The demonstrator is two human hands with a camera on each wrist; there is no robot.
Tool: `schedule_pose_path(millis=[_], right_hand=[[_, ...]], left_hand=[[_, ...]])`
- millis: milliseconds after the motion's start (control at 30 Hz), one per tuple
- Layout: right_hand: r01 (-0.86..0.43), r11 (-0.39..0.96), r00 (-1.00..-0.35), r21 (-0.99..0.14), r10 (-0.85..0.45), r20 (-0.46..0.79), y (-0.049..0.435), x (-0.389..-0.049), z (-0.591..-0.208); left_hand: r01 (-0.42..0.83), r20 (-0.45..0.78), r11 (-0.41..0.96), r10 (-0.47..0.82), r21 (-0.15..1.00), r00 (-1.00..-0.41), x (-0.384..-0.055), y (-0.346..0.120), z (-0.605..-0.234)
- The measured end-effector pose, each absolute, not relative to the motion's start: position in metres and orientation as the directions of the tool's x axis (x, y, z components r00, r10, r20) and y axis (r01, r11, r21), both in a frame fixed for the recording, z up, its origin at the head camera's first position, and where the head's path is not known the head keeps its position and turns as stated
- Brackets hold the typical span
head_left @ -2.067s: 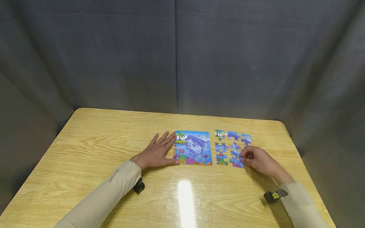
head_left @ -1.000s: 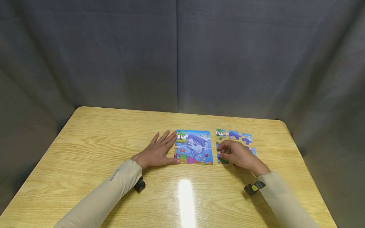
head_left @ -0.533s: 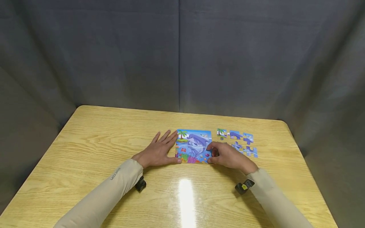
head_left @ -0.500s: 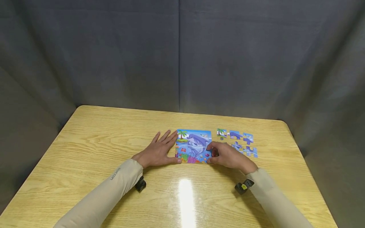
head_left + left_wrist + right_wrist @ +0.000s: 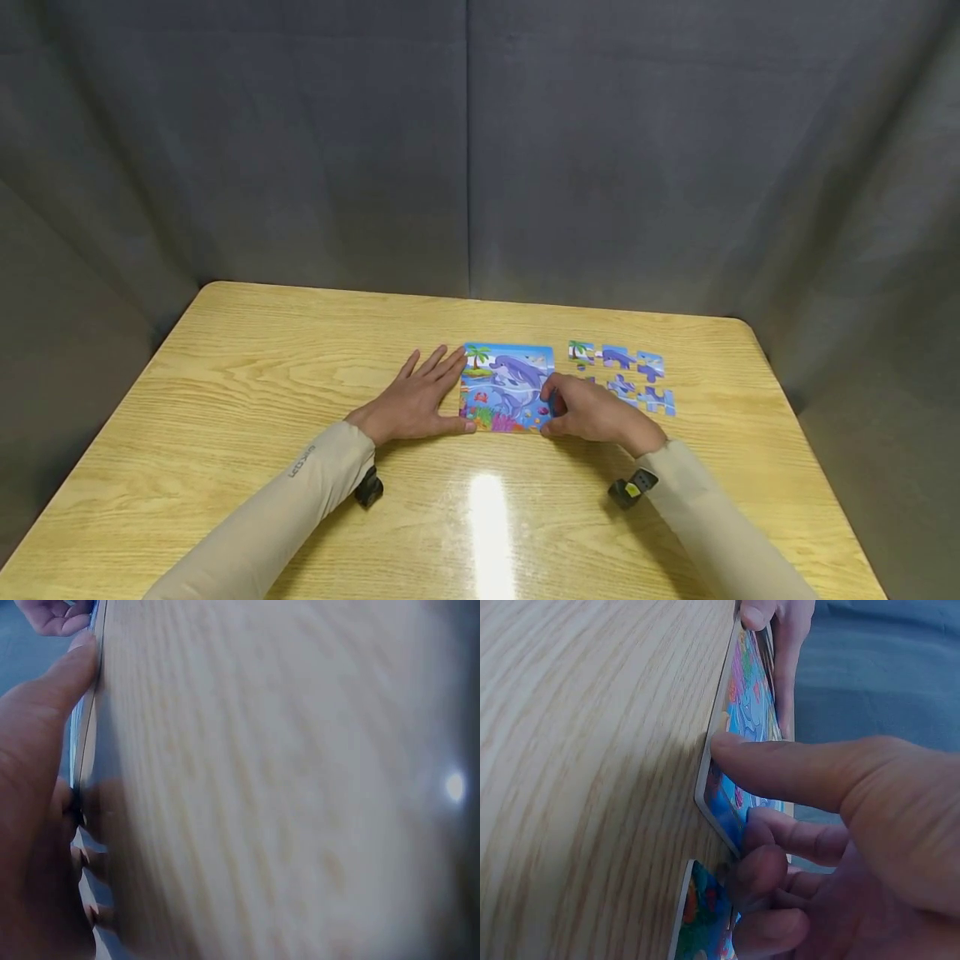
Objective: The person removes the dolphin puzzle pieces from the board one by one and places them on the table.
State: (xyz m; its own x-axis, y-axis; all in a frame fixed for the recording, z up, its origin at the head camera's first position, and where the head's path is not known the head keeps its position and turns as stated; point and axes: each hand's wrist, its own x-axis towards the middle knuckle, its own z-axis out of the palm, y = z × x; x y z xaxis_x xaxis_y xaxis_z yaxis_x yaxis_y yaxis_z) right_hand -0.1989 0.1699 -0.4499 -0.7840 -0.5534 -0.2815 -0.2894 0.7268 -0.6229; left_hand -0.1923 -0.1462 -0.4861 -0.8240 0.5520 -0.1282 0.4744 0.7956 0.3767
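Note:
A square dolphin puzzle board [image 5: 510, 348] lies flat on the table. My left hand [image 5: 411, 402] rests spread at its left side, fingertips at the upper left edge and thumb at the lower left corner. My right hand [image 5: 596, 410] is at the lower right corner, its thumb [image 5: 757, 754] on the near border and its other fingers curled. Thumb and fingers pinch a puzzle piece there, mostly hidden by the hand. Loose pieces lie to the right, including a palm tree piece [image 5: 581, 352] and a dolphin piece [image 5: 617, 357]. A coral piece [image 5: 699, 915] lies beside the board.
The wooden table [image 5: 315, 333] has a bright light reflection [image 5: 489, 533] near its front. Grey curtains [image 5: 300, 150] enclose its back and sides. A black wrist camera [image 5: 626, 490] sits below the right wrist.
My right hand has moved left from the loose pieces to the board's lower right corner, and in the last half second has shifted only slightly. My left hand has stayed in place.

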Motion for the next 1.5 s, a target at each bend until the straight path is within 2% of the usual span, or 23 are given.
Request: schedule_pose_path(millis=[367,500,700,833,1167,1500], right_hand=[[-0.344,0.732,-0.809,-0.588,-0.549,-0.211,0.170,-0.196,-0.451],[-0.321,0.724,-0.822,-0.610,-0.533,-0.200,0.170,-0.195,-0.452],[-0.261,0.662,-0.832,-0.703,-0.523,-0.184,0.172,-0.195,-0.454],[-0.281,0.617,-0.822,-0.736,-0.550,-0.147,0.175,-0.195,-0.454],[-0.337,0.577,-0.802,-0.744,-0.590,-0.095,0.184,-0.194,-0.454],[-0.287,0.611,-0.836,-0.737,-0.535,-0.118,0.206,-0.193,-0.450]], left_hand=[[0.483,-0.119,0.792,0.557,0.372,-0.822,-0.192,-0.146,-0.486],[0.485,-0.120,0.793,0.558,0.369,-0.821,-0.192,-0.146,-0.486],[0.477,-0.124,0.797,0.551,0.370,-0.825,-0.192,-0.145,-0.486],[0.470,-0.129,0.801,0.545,0.369,-0.828,-0.193,-0.145,-0.486],[0.468,-0.133,0.802,0.545,0.373,-0.828,-0.193,-0.145,-0.486],[0.476,-0.120,0.797,0.549,0.371,-0.827,-0.193,-0.145,-0.486]])
